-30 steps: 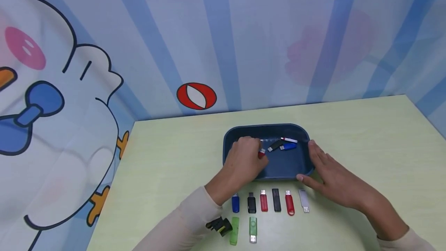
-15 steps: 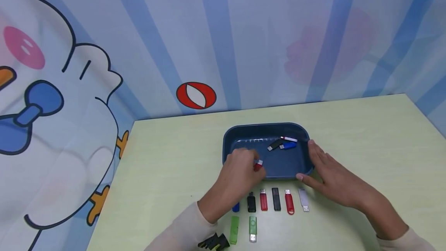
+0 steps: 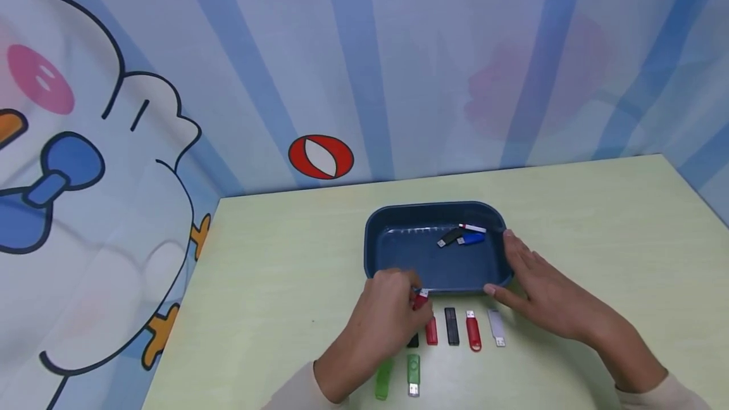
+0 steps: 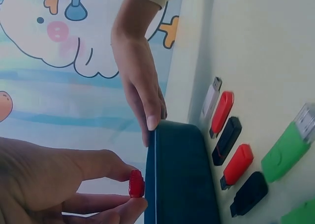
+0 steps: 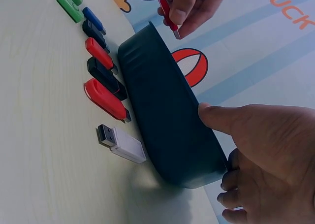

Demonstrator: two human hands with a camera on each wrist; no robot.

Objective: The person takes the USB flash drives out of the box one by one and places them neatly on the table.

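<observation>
Head view: your left hand (image 3: 390, 305) pinches a red USB stick (image 3: 421, 298), and has just drawn back from over the blue tray's (image 3: 450, 267) floor to its near edge — so that stick is clear, with three loose sticks (image 3: 471, 239) lying in the tray's far right part. Your right hand (image 3: 547, 290) rests, fingers straight, at the tray's right end — the row of sticks (image 3: 452, 326) lies just before its near side
</observation>
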